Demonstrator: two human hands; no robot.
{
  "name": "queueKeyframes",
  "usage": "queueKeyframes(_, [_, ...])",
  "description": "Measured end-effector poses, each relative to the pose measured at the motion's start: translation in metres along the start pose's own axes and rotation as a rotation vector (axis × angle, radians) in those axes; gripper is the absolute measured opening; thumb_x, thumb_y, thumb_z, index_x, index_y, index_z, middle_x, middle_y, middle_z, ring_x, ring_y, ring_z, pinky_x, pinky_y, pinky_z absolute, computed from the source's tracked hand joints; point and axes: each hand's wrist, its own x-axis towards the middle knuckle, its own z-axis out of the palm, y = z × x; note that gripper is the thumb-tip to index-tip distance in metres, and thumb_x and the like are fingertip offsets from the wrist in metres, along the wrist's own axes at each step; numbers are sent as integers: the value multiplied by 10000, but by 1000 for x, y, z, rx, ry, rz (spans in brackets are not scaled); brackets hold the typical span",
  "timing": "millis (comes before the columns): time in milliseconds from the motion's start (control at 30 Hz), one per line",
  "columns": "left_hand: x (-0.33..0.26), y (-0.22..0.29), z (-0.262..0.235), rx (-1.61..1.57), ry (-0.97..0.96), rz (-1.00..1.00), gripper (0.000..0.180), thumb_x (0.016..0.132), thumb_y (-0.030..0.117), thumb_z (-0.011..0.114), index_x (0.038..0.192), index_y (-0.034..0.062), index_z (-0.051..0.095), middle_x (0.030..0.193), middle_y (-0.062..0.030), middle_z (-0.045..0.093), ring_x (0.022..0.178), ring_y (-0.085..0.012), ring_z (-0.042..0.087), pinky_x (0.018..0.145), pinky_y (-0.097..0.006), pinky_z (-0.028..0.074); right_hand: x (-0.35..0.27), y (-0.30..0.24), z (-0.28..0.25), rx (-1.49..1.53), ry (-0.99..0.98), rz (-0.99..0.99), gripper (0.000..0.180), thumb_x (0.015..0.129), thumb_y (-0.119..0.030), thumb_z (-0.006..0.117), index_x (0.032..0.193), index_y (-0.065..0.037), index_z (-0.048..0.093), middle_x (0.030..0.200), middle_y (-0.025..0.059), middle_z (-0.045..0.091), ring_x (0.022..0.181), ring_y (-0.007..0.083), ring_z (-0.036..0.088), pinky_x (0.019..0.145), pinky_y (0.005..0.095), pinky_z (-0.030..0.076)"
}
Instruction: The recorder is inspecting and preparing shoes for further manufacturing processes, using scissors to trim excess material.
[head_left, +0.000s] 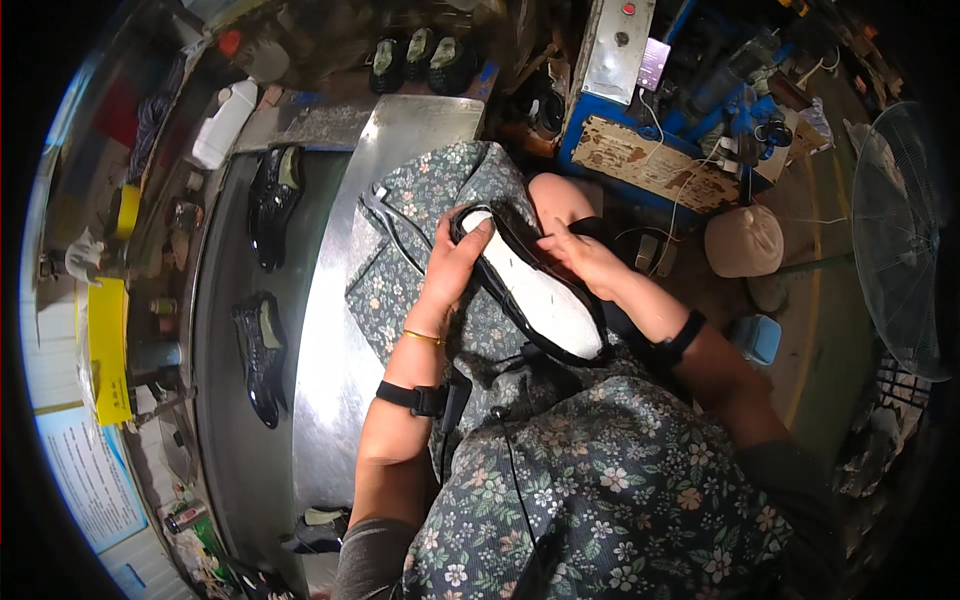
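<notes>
A black shoe (532, 292) lies across my lap with its underside up, showing a long white bottom framed by a black edge. My left hand (455, 262) grips its far end, thumb pressed on the white surface and fingers round the side. Close by the shoe's right edge is my right hand (588, 262), its fingers stretched out and partly apart. Whether those fingertips touch the black edge is hard to make out. Floral cloth (410, 200) spreads under the shoe and over my lap.
To my left runs a dark belt (225, 390) bearing black shoes (262, 350), beside a shiny metal surface (335, 330). More shoes (420, 62) stand at the far end. On the right are a blue machine frame (580, 120), a covered stool (744, 242) and a large fan (905, 240).
</notes>
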Motion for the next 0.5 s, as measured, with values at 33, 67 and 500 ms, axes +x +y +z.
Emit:
queueKeyframes(33, [-2, -3, -2, -23, -10, -2, 491, 887, 173, 681, 1284, 0, 449, 1060, -76, 615, 944, -139, 574, 849, -269, 476, -7, 2, -5, -19, -9, -23, 775, 970, -624, 340, 1288, 54, 539, 1317, 206, 545, 1220, 279, 506, 1044, 343, 360])
queueKeyframes(67, [-3, -6, -3, -26, -15, -6, 491, 887, 173, 681, 1284, 0, 449, 1060, -76, 615, 944, -139, 574, 849, -269, 476, -19, 2, -10, -17, -34, -25, 747, 968, -608, 372, 1312, 38, 520, 1319, 221, 539, 1235, 288, 498, 1039, 360, 372])
queueKeyframes(500, [1, 14, 23, 265, 182, 312, 761, 934, 363, 612, 1452, -71, 262, 1493, -257, 298, 1393, -319, 298, 1147, -374, 212, -82, -26, 13, 102, -63, -550, 687, 806, -39, 727, 1412, 34, 411, 1389, 120, 500, 1279, 154, 449, 1072, 313, 351])
